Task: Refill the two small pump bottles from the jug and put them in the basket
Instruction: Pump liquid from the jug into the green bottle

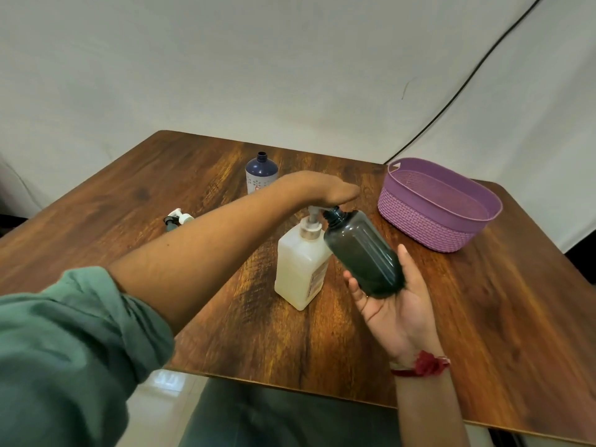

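A pale, square jug [300,269] with a white pump stands in the middle of the table. My left hand [322,188] lies flat, palm down, on the pump head. My right hand [390,301] holds a dark, capless bottle [362,253], tilted with its open neck against the pump's spout. A second bottle [261,171], dark blue with a white label and no cap, stands upright at the back. Two removed pump tops [177,218] lie on the table to the left. The purple basket [429,227] sits at the right, with nothing visible inside.
The wooden table [290,343] ends close to my body, and its right corner is rounded. A white cloth backdrop hangs behind it, with a black cable [467,82] running down it toward the basket.
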